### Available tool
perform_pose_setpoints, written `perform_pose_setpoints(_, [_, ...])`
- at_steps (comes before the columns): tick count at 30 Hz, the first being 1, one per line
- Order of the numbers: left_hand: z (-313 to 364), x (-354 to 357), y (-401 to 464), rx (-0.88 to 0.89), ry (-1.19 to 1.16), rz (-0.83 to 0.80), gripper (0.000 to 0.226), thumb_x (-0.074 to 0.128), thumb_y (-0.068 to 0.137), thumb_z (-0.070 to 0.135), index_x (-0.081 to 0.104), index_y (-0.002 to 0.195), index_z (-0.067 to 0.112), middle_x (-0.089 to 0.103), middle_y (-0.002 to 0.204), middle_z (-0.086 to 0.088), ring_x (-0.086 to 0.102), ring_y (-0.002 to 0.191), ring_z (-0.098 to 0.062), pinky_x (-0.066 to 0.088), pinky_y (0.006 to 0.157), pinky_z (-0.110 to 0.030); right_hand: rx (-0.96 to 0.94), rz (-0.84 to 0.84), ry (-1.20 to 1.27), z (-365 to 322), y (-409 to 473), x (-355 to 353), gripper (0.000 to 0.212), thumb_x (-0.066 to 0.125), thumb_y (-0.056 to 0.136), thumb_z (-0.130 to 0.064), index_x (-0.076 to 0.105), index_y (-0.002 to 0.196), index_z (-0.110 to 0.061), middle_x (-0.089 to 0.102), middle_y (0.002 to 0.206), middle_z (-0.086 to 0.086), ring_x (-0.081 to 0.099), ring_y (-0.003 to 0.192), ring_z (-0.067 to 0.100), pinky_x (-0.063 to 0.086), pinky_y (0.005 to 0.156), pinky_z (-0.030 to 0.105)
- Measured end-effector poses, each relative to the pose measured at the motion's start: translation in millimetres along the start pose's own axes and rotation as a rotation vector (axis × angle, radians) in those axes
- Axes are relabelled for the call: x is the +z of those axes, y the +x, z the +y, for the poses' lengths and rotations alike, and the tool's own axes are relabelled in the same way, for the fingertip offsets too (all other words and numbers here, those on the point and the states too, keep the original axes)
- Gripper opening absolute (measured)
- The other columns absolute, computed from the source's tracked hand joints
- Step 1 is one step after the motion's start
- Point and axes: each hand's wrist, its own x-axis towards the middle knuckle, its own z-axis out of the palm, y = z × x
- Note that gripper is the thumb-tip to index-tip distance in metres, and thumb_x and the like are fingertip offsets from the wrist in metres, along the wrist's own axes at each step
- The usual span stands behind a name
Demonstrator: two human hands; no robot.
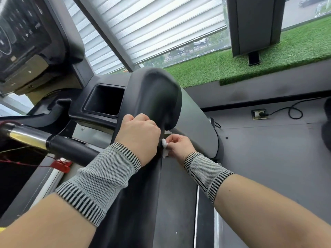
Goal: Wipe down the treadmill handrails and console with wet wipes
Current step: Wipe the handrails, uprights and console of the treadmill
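A person's left hand (138, 135) curls over the black right-side handrail (154, 104) of a treadmill, fingers wrapped around the rail where it bends, knuckles up. Just beside it, at about 4 o'clock, the right hand (180, 146) pinches a crumpled white wet wipe (164, 145) between thumb and fingertips, the wipe pressed against the outer edge of the same rail. How much of the wipe is folded behind the rail cannot be told. Both wrists wear grey knit wristbands, the left wristband (100, 178) with black-striped cuffs and the right wristband (206, 174) matching it.

The handrail rises from the bottom of the frame toward 12 o'clock and ends in a broad rounded cap. At 10 o'clock from the hands sits a rectangular cup holder (104, 100) sunk in the black console tray. Farther toward 10 o'clock, in the upper left corner, the dark console display (23, 38) tilts into view, its markings too blurred to read. At 9 o'clock a front crossbar with a chrome grip sensor (26, 137) runs in from the left edge, and below it a red safety clip (60, 166) hangs on a red cord.

Toward 12 o'clock, white window blinds (157, 25) hang partly lowered over a street view. At 1 o'clock a strip of artificial turf (268, 63) lines the sill. At 3 o'clock, well apart from the hands, a floor socket (258, 114) holds a black power cable (290, 111) that loops across the grey floor.
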Motion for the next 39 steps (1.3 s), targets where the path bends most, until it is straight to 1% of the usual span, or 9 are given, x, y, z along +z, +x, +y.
perform_pose_setpoints(6, [8, -2, -28, 0.005, 0.011, 0.021, 0.033, 0.044, 0.091, 0.023, 0.062, 0.118, 0.032, 0.057, 0.123, 0.018, 0.038, 0.125, -0.009, 0.028, 0.098, -0.035, 0.04, -0.055, -0.111, 11, -35, 3, 0.036, 0.058, 0.075, 0.009, 0.055, 0.05, -0.017, 0.057, 0.06, 0.018, 0.055, 0.06, 0.029, 0.05, 0.07, 0.048])
perform_pose_setpoints(9, [13, -3, -42, 0.007, 0.0, 0.047, 0.034, 0.044, 0.092, 0.021, 0.062, 0.118, 0.032, 0.058, 0.123, 0.017, 0.039, 0.125, -0.01, 0.029, 0.098, -0.036, 0.1, -0.214, -0.292, 8, -59, -1, 0.035, 0.054, 0.072, 0.011, 0.057, 0.05, -0.016, 0.053, 0.057, 0.011, 0.052, 0.057, 0.023, 0.048, 0.054, 0.029])
perform_pose_setpoints(11, [15, -3, -49, 0.009, -0.004, 0.07, 0.034, 0.044, 0.091, 0.021, 0.062, 0.117, 0.032, 0.059, 0.122, 0.017, 0.039, 0.124, -0.01, 0.029, 0.098, -0.036, 0.166, -0.32, -0.383, -3, -75, -8, 0.034, 0.054, 0.072, 0.008, 0.059, 0.049, -0.017, 0.051, 0.057, 0.007, 0.05, 0.055, 0.019, 0.043, 0.053, 0.025])
perform_pose_setpoints(17, [23, -9, -67, -0.06, -0.091, 0.155, 0.034, 0.044, 0.091, 0.024, 0.059, 0.12, 0.033, 0.058, 0.123, 0.015, 0.043, 0.123, -0.012, 0.03, 0.098, -0.036, 0.149, -0.252, 0.016, -56, -117, -30, 0.031, 0.04, 0.08, 0.017, 0.05, 0.063, -0.006, 0.053, 0.064, 0.01, 0.056, 0.057, 0.019, 0.053, 0.056, 0.028])
perform_pose_setpoints(23, [7, -23, -98, -0.394, -0.469, 0.314, 0.02, 0.046, 0.095, 0.032, 0.061, 0.103, 0.023, 0.065, 0.102, 0.005, 0.059, 0.095, -0.019, 0.042, 0.08, -0.03, -0.007, -0.221, 0.057, -101, -141, 1, 0.024, 0.046, 0.084, 0.012, 0.055, 0.074, -0.007, 0.056, 0.074, 0.012, 0.056, 0.063, 0.02, 0.054, 0.059, 0.034])
perform_pose_setpoints(27, [5, -31, -130, -0.568, -1.026, 0.272, 0.044, 0.046, 0.094, 0.049, 0.063, 0.077, 0.013, 0.061, 0.069, 0.002, 0.057, 0.07, -0.016, 0.041, 0.061, -0.027, -0.05, -0.378, 0.073, -113, -167, 37, 0.015, 0.052, 0.091, -0.003, 0.062, 0.08, -0.002, 0.064, 0.077, 0.014, 0.062, 0.065, 0.021, 0.054, 0.06, 0.033])
perform_pose_setpoints(31, [2, -26, -175, -0.755, -1.36, 0.284, 0.063, 0.056, 0.064, 0.076, 0.067, 0.082, 0.017, 0.071, 0.077, -0.001, 0.069, 0.079, -0.019, 0.058, 0.077, -0.043, 0.071, -0.48, 0.084, -108, -193, 62, 0.034, 0.043, 0.095, -0.022, 0.067, 0.08, -0.002, 0.066, 0.085, 0.016, 0.061, 0.075, 0.024, 0.052, 0.072, 0.034])
perform_pose_setpoints(33, [3, -22, -204, -0.845, -1.36, 0.301, 0.058, 0.062, 0.058, 0.071, 0.069, 0.082, 0.018, 0.072, 0.078, -0.003, 0.07, 0.08, -0.021, 0.058, 0.076, -0.047, 0.117, -0.509, 0.029, -98, -210, 75, 0.038, 0.041, 0.095, -0.024, 0.068, 0.085, -0.001, 0.064, 0.088, 0.016, 0.059, 0.076, 0.023, 0.05, 0.072, 0.035])
perform_pose_setpoints(39, [5, -16, -300, -1.109, -1.32, 0.368, 0.028, 0.064, 0.085, 0.036, 0.067, 0.069, 0.012, 0.062, 0.067, -0.006, 0.067, 0.073, -0.029, 0.059, 0.069, -0.047, 0.18, -0.676, -0.099, -65, -274, 124, 0.044, 0.035, 0.096, -0.025, 0.07, 0.092, 0.001, 0.06, 0.078, 0.009, 0.052, 0.065, 0.017, 0.044, 0.06, 0.03])
